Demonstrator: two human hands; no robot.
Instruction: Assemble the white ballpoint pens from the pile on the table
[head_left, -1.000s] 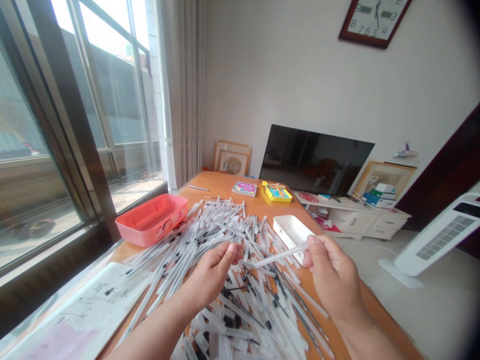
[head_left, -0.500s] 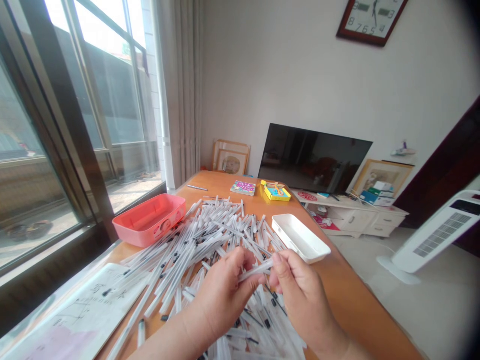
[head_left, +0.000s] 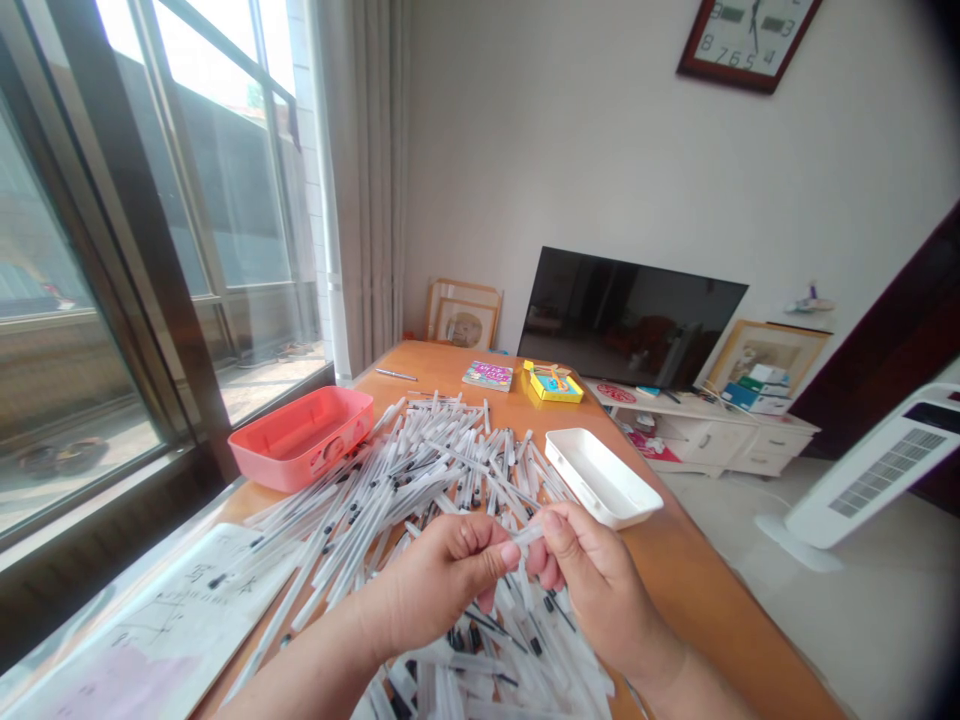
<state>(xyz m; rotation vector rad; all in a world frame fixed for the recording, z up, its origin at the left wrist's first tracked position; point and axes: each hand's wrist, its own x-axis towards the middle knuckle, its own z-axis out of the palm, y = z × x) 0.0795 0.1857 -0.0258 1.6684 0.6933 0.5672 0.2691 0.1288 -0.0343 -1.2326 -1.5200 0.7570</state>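
Over the pile of pen parts (head_left: pixel 435 450), my two hands meet with a translucent pen barrel (head_left: pixel 529 534) between them. My right hand (head_left: pixel 589 570) is closed, its thumb and forefinger pinching the barrel. My left hand (head_left: pixel 450 572) is closed as well, thumb against forefinger at the barrel's near end; its grip hides most of that end. Below and around both hands lie many loose clear tubes, some with black tips or plugs, and thin dark refills.
A pink plastic basket (head_left: pixel 301 450) stands left of the pile and a white tray (head_left: pixel 592 490) right of it. A paper booklet (head_left: pixel 172 620) lies near left. At the table's far end are a pen (head_left: pixel 396 375), a small book (head_left: pixel 487 376) and a yellow box (head_left: pixel 553 386).
My left hand has turned and shifted slightly left, and less of the barrel shows between my hands. A dark-tipped tube near my left forearm is now mostly covered by that arm.
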